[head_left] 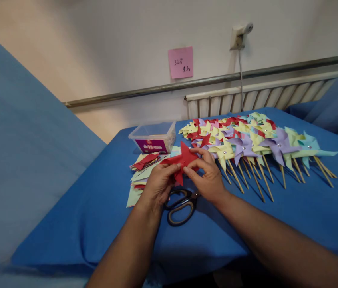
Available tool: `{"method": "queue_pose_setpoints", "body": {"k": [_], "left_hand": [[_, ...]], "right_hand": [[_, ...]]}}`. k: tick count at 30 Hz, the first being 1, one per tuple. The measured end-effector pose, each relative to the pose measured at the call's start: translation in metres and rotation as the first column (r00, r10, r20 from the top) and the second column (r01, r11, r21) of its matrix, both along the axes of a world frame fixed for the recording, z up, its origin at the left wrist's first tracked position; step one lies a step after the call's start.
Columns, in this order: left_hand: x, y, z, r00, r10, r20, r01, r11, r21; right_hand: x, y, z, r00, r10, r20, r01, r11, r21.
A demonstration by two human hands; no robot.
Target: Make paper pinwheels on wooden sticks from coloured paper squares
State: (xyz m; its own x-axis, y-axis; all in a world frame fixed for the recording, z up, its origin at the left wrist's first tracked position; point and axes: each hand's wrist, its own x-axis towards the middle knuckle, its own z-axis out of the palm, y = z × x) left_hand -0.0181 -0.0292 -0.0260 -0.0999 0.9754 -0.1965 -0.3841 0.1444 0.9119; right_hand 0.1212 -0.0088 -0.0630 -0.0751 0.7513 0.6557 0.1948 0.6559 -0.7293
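My left hand (pixel 157 185) and my right hand (pixel 206 176) meet over a blue-covered table (pixel 97 224), both pinching a red paper piece (pixel 183 159) with folded points that stick up. Black-handled scissors (pixel 181 206) lie on the cloth just below my hands, partly hidden by them. Left of the hands is a pile of cut paper squares (pixel 142 170), pale green, red and yellow. To the right lies a wide spread of finished paper pinwheels (pixel 247 140) on wooden sticks, in yellow, purple, red and light blue.
A clear plastic box (pixel 154 138) with a purple label stands behind the paper pile. Along the wall behind run a radiator (pixel 261 98) and a metal rail, with a pink sticky note (pixel 181 62) above. Blue fabric rises at far left and far right.
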Motion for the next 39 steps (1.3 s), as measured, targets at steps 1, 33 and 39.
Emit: {"method": "queue_pose_setpoints", "body": {"k": [1,33,39], "left_hand": [[0.0005,-0.0002,0.0001,1.000,-0.003,-0.002,0.003,1.000,-0.005],[-0.0007,0.0015,-0.0034,0.999,-0.043,-0.016,0.042,0.998,-0.045],[-0.0009,0.0014,-0.0031,0.998,-0.030,-0.046,0.028,0.998,-0.053]], "right_hand": [[0.0003,0.0008,0.0002,1.000,-0.001,-0.005,0.001,1.000,-0.013],[-0.0019,0.0058,-0.0008,0.998,-0.059,-0.013,0.058,0.995,-0.080],[-0.0025,0.0060,-0.0017,0.999,-0.033,-0.007,0.032,0.992,-0.119]]}}
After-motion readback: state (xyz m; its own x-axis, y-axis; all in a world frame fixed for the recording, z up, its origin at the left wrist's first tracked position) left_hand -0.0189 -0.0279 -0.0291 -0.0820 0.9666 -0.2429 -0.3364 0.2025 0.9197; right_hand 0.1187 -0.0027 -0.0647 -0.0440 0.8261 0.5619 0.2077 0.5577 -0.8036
